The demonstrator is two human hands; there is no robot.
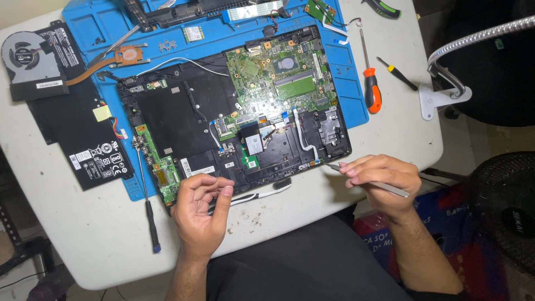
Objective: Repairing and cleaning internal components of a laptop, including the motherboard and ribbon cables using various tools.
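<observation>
- While your right hand pinches the grey tweezers, their long axis points left toward the opened laptop just beyond.
- Your left hand curls loosely, holding nothing, touching its near edge.

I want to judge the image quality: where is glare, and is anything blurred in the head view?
Head view: glare sits on the green motherboard near its lower edge; the left hand and right hand, holding metal tweezers, look sharp; the table edges curve slightly from wide-lens distortion; the fan at right lies in dimmer light.
</observation>
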